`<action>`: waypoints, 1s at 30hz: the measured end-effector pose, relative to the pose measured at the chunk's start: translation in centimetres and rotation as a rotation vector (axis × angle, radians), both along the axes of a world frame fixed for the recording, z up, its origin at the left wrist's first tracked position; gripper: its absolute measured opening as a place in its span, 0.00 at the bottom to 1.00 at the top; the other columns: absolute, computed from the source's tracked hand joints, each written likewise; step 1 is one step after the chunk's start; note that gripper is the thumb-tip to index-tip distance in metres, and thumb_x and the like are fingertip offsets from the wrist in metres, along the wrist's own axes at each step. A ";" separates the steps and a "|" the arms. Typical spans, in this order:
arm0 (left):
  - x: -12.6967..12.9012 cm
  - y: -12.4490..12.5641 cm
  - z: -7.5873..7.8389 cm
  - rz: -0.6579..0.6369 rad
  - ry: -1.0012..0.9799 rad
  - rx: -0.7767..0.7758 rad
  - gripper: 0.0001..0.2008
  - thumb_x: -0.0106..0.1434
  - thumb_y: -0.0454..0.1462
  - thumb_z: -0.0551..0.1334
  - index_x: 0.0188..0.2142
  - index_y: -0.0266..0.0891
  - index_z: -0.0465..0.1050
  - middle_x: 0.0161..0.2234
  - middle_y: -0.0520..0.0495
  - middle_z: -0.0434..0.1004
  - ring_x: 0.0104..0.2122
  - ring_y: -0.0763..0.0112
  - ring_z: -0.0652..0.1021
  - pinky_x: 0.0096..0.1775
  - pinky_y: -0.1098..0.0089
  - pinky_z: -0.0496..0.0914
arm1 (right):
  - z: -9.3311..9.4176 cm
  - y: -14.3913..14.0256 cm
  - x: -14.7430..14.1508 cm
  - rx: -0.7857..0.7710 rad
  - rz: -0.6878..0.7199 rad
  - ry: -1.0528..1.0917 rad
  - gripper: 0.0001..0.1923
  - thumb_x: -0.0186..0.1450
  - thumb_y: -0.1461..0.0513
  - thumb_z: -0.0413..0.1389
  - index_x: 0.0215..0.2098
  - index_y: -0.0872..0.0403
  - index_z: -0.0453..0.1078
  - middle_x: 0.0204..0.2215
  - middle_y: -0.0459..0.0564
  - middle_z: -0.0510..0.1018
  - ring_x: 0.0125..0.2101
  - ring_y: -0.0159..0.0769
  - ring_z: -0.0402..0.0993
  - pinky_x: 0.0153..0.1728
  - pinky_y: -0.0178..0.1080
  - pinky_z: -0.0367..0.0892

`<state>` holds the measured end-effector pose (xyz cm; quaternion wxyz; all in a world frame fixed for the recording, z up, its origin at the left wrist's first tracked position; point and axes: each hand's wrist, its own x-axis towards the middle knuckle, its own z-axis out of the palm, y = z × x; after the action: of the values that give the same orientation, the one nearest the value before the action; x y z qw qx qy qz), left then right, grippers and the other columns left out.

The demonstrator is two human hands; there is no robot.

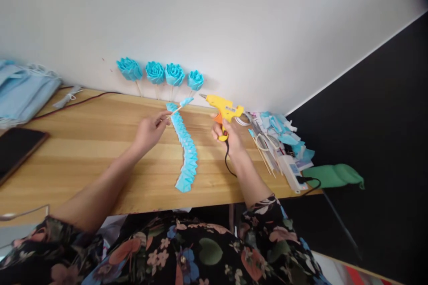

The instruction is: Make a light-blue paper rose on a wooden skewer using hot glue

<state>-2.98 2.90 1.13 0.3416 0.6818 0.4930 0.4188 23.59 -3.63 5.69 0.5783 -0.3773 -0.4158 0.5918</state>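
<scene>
The left hand (149, 131) pinches a thin wooden skewer (175, 110) between thumb and fingers; the skewer points up and to the right, and its tip carries a small folded piece of light-blue fabric (186, 101). The right hand (229, 136) has its fingers wrapped around the orange-trimmed grip of a yellow hot glue gun (224, 109). The gun's nozzle points left, toward the blue-tipped end of the skewer, near it but apart. A black cord (228, 160) runs from the gun's handle down past the wrist.

Between the two hands, a long strip of overlapping light-blue folded petals (185, 149) lies flat on the wooden tabletop (83, 142), curving from near the left fingertips toward the front edge.

Four finished blue fabric roses (160, 72) on sticks lean against the white wall behind. A pile of blue scraps, scissors and sticks (277, 138) sits to the right. A dark phone (16, 147) lies at the left.
</scene>
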 end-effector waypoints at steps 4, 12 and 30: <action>0.1 -0.2 -0.1 0.004 -0.017 0.051 0.20 0.67 0.42 0.61 0.53 0.39 0.83 0.36 0.46 0.87 0.31 0.68 0.80 0.35 0.70 0.71 | -2.7 -0.8 -1.1 0.012 -0.032 -0.027 0.24 0.61 0.44 0.67 0.43 0.54 0.80 0.14 0.34 0.59 0.16 0.26 0.54 0.21 0.35 0.51; 0.4 -0.9 0.0 -0.056 -0.008 0.073 0.19 0.68 0.40 0.59 0.52 0.38 0.84 0.36 0.47 0.87 0.30 0.69 0.79 0.36 0.70 0.72 | -3.8 -1.3 -1.6 0.018 0.042 -0.028 0.24 0.60 0.42 0.67 0.40 0.53 0.79 0.13 0.35 0.60 0.14 0.26 0.55 0.21 0.36 0.48; 0.6 -1.4 0.2 -0.061 0.051 0.210 0.17 0.69 0.37 0.59 0.50 0.39 0.86 0.35 0.47 0.87 0.33 0.66 0.82 0.39 0.69 0.76 | -3.5 -1.3 -1.8 -0.029 -0.015 -0.058 0.23 0.61 0.44 0.67 0.41 0.55 0.81 0.14 0.35 0.61 0.16 0.27 0.57 0.22 0.36 0.52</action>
<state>-2.36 1.50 1.30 0.2683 0.7390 0.4339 0.4401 21.81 -4.91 2.24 0.5650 -0.4057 -0.4209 0.5823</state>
